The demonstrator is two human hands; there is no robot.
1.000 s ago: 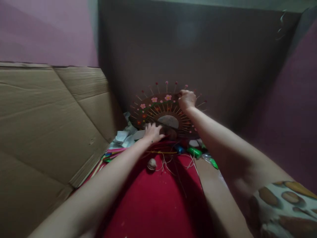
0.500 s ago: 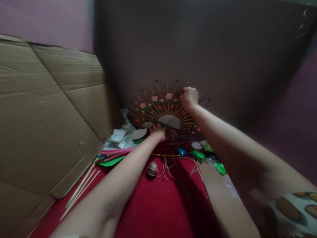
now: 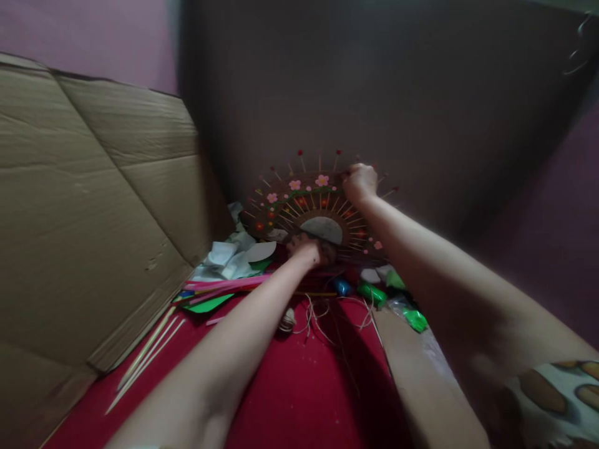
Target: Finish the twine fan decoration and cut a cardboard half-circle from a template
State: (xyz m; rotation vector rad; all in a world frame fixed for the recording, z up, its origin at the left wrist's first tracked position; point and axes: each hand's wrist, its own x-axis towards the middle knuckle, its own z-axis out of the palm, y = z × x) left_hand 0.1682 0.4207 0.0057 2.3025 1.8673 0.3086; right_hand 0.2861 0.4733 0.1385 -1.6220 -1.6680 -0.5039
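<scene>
A half-round, fan-shaped decoration [image 3: 322, 215] stands upright at the back of the red surface. Thin sticks radiate from it, some with red tips, and pink flowers run across its brown face around a pale half-circle. My right hand [image 3: 361, 182] is closed at its upper right edge, fingers curled over the rim. My left hand [image 3: 304, 247] is low at the front, by the decoration's base; its fingers are dim and blurred, so their grip is unclear. A twine ball [image 3: 287, 320] lies just beyond my left forearm, with loose twine [image 3: 318, 315] beside it.
A cardboard panel [image 3: 84, 231] stands along the left. Pink strips [image 3: 224, 285], white scraps [image 3: 222, 255] and several pale sticks [image 3: 145, 365] lie near it. Green foil [image 3: 372, 293], a blue roll [image 3: 342, 286] and a cardboard piece [image 3: 416, 355] are on the right.
My left hand has moved slightly right along the decoration's base, and its forearm now covers part of the twine ball. My right hand keeps its place on the rim.
</scene>
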